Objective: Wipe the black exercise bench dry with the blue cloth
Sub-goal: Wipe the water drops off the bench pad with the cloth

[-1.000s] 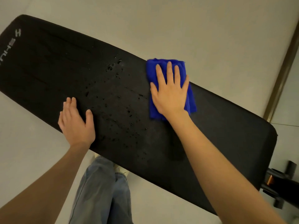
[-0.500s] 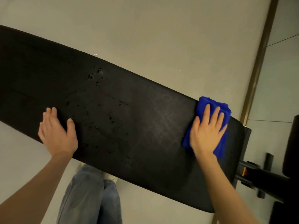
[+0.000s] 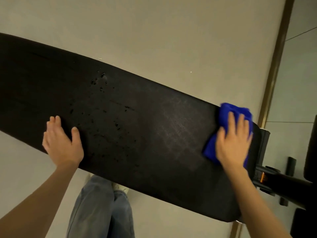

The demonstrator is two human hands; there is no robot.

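Pressing the bunched blue cloth [image 3: 228, 110] onto the right end of the textured black exercise bench [image 3: 154, 134], the right hand [image 3: 235, 143] lies flat. The left hand [image 3: 61, 143] rests spread beside water droplets [image 3: 118, 125]. The bench's length slants down rightward.

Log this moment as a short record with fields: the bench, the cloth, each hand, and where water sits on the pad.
Bench: black exercise bench, lying diagonally across the view
Cloth: blue cloth, bunched at the bench's right end
Right hand: right hand flat on the cloth, pressing it down; motion-blurred
Left hand: left hand flat on the bench near its front edge, holding nothing
Water: droplets scattered mid-bench, between the two hands
Beside cloth: no droplets visible
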